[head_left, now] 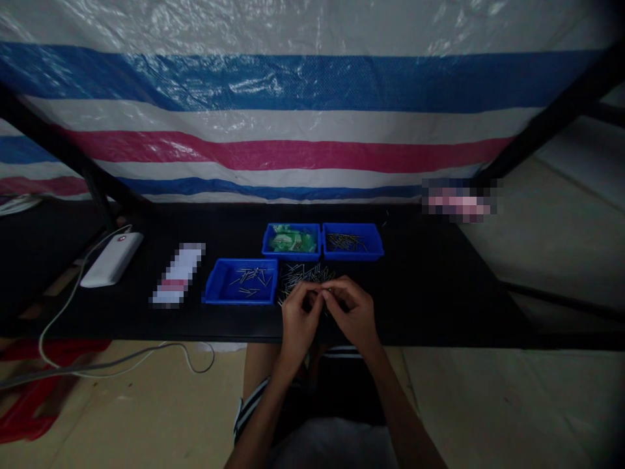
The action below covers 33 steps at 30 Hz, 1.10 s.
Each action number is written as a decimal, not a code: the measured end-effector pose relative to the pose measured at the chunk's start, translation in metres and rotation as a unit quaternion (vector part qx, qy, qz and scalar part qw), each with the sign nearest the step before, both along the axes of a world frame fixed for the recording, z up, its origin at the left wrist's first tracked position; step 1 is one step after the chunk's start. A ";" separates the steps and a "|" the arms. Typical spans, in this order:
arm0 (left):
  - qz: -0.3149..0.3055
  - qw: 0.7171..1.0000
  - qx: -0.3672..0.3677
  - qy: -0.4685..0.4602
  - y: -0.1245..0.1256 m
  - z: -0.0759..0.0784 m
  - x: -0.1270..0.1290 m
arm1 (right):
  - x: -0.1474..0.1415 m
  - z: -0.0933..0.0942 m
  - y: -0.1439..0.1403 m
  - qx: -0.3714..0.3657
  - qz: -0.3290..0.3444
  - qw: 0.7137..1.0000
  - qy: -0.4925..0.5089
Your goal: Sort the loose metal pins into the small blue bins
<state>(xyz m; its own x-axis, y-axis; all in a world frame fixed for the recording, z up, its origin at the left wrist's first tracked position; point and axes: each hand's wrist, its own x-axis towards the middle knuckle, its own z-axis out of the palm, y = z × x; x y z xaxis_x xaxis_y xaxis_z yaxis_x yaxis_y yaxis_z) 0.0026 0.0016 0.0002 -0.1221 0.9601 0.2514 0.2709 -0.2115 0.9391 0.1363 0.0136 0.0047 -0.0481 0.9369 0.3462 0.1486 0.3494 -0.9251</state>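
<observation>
My left hand (301, 312) and my right hand (352, 309) meet fingertip to fingertip over the black table, both pinched closed. Whatever sits between the fingers is too small and dark to make out. Just beyond them lies a loose pile of thin metal pins (297, 275), partly covered by my hands. To the left, a blue tray (215, 286) contains several similar pins (254, 277). Behind the pile stand two more blue trays: one tray (266, 249) has green-and-clear plastic packets (293, 241), the other tray (375, 246) holds thin brassy pins (344, 242).
A white power bank (112, 259) with a cable (73, 306) lies on the left of the table (430, 286). Near it is a blurred-out flat item (178, 276). Striped plastic sheeting (312, 85) hangs behind, with dark frame bars (551, 130) at the sides. A red stool (34, 391) is lower left.
</observation>
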 end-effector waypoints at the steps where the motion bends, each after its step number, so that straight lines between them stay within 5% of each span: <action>1: -0.002 1.000 0.003 0.001 0.000 0.000 0.000 | 0.000 0.000 0.000 0.001 0.005 1.000 -0.002; 33: -0.027 0.999 0.031 -0.004 0.002 0.000 -0.002 | 0.004 0.001 -0.002 0.016 -0.036 0.999 -0.023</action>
<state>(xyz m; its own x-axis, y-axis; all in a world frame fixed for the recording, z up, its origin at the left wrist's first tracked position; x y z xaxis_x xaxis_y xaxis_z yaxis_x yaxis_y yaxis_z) 0.0007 0.0034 0.0003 -0.0719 0.9482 0.3093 0.2500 -0.2831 0.9259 0.1399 0.0119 0.0053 0.0023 0.9273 0.3744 0.2166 0.3651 -0.9054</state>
